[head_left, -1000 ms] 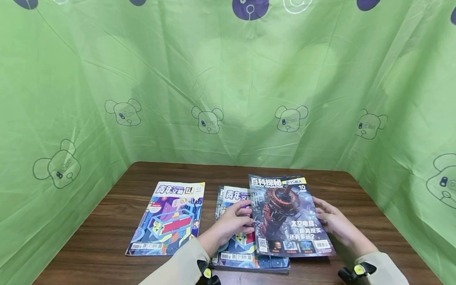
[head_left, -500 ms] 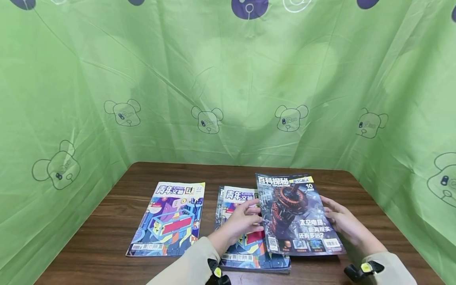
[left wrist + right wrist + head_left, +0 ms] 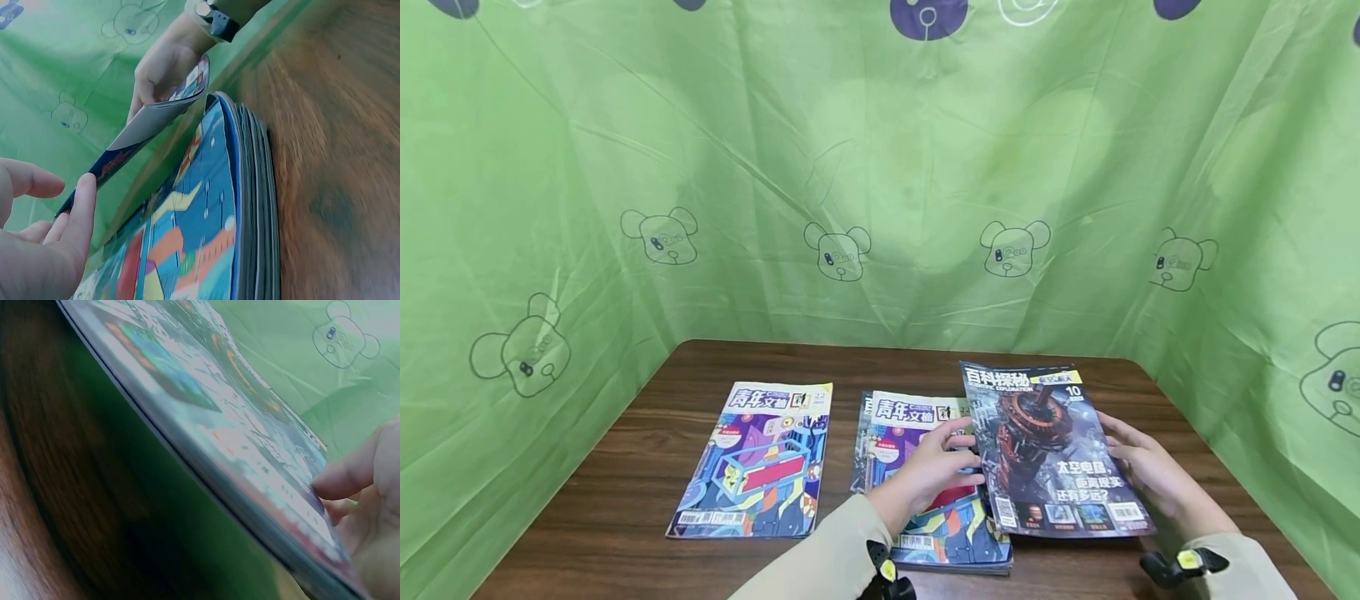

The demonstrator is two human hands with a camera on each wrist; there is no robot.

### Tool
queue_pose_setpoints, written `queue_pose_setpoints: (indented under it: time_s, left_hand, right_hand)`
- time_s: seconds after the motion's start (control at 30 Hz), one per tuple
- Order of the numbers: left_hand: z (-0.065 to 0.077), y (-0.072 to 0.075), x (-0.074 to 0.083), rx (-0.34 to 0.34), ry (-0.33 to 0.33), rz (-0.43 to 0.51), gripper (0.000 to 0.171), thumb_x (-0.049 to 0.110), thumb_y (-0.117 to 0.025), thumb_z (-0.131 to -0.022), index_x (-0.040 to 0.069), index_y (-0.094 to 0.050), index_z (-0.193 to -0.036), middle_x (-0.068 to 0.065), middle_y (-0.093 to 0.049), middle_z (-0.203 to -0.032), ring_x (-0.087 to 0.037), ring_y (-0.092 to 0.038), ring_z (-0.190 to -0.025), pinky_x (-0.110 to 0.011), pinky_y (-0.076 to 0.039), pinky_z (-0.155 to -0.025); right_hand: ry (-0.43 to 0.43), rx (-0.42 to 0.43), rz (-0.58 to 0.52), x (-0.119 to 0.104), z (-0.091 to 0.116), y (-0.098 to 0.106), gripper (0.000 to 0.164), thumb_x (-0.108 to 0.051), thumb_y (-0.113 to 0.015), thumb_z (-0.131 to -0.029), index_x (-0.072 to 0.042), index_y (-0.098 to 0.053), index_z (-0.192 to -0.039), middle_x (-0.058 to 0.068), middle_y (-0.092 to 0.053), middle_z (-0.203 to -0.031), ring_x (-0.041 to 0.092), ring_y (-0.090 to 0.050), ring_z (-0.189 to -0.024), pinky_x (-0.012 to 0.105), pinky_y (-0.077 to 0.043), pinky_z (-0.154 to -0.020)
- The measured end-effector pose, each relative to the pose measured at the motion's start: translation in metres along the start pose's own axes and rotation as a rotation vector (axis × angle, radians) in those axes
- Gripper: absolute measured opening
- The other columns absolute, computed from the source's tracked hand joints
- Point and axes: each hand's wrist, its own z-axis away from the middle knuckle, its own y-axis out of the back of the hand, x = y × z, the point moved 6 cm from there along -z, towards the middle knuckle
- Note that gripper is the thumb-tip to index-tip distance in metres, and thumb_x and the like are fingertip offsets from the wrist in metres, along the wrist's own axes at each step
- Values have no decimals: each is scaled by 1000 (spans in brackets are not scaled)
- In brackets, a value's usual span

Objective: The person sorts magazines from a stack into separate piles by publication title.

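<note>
My right hand [image 3: 1153,479] holds a dark magazine [image 3: 1041,450] with a red-and-black machine on its cover by its right edge; the thumb [image 3: 344,481] lies at the cover's edge. My left hand [image 3: 928,475] reaches across with fingers extended to its left edge, and a fingertip [image 3: 85,187] touches it. The magazine is tilted, raised over the right side of a magazine stack [image 3: 958,546]. A colourful blue-and-purple magazine tops that stack, partly covered by my left hand. Another magazine's edge pokes out at the stack's left side.
A matching colourful magazine [image 3: 748,462] lies flat by itself on the left of the brown wooden table [image 3: 625,450]. A green curtain [image 3: 880,167] with bear drawings surrounds the table's back and sides. Both wrists wear cameras on straps.
Both hands have carried the dark magazine to the right, uncovering more of the stack's top cover. The stack and the lone magazine on the left stay in place.
</note>
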Motion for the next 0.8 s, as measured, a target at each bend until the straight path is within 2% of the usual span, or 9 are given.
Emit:
queue_pose_setpoints:
  time_s: [0.17, 0.3, 0.37, 0.43, 0.53, 0.6, 0.7, 0.8]
  left_hand:
    - [-3, -10, -3, -3, 4, -3, 65, -9, -62, -86, 7, -47, -147, -14, -54, -128, -27, -65, -98, -43, -61, -80]
    - [-6, -19, -5, -16, 5, 7, 66, -11, -61, -85, 4, -46, -148, -15, -54, -128, -26, -66, -95, -43, -60, -83]
    - [-7, -23, -7, -19, 5, 19, 67, -12, -60, -84, 3, -45, -148, -15, -54, -128, -26, -66, -94, -43, -59, -84]
    - [-8, -27, -7, -18, 4, 22, 67, -12, -59, -84, 3, -45, -148, -14, -54, -128, -25, -65, -93, -42, -60, -84]
    - [-8, -33, -8, -26, -3, 26, 67, -12, -59, -84, 1, -45, -148, -15, -55, -129, -24, -65, -92, -40, -60, -84]
    - [-8, -36, -8, -28, -5, 27, 66, -12, -59, -83, -1, -44, -147, -15, -55, -129, -23, -65, -91, -39, -60, -84]
    - [-7, -41, -10, -35, -2, 25, 65, -12, -59, -84, -5, -43, -147, -17, -54, -131, -24, -65, -91, -39, -60, -84]
    - [-8, -44, -12, -38, 6, 16, 64, -11, -59, -84, -6, -43, -146, -20, -53, -134, -25, -66, -93, -39, -60, -84]
  right_hand:
    - [-7, 5, -4, 1, 5, 10, 59, -4, -38, -105, -11, -18, -160, 3, -64, -110, 23, -66, -87, 39, -59, -72]
    - [-16, 11, -7, 2, 10, 17, 55, -5, -37, -105, -26, -30, -156, 3, -64, -109, 23, -66, -87, 39, -59, -72]
    - [-20, 25, -11, 3, 12, 21, 56, -5, -37, -105, -30, -33, -155, 2, -65, -108, 22, -66, -86, 39, -59, -71]
    - [-26, 39, -2, 4, 13, 24, 58, -5, -37, -106, -29, -29, -157, 0, -65, -107, 21, -66, -86, 38, -58, -71]
    - [-44, 68, 12, 7, 16, 29, 61, -6, -37, -106, -21, -19, -162, -3, -65, -106, 20, -66, -85, 37, -58, -71]
    - [-58, 78, 16, 10, 17, 32, 61, -7, -38, -106, -21, -18, -162, -4, -65, -106, 19, -65, -85, 37, -58, -71]
    - [-68, 90, 16, 14, 19, 36, 60, -7, -38, -106, -32, -26, -159, -6, -65, -105, 19, -65, -85, 36, -58, -71]
    - [-69, 92, 8, 17, 21, 39, 56, -7, -39, -106, -44, -41, -147, -5, -66, -104, 19, -65, -84, 36, -58, -70]
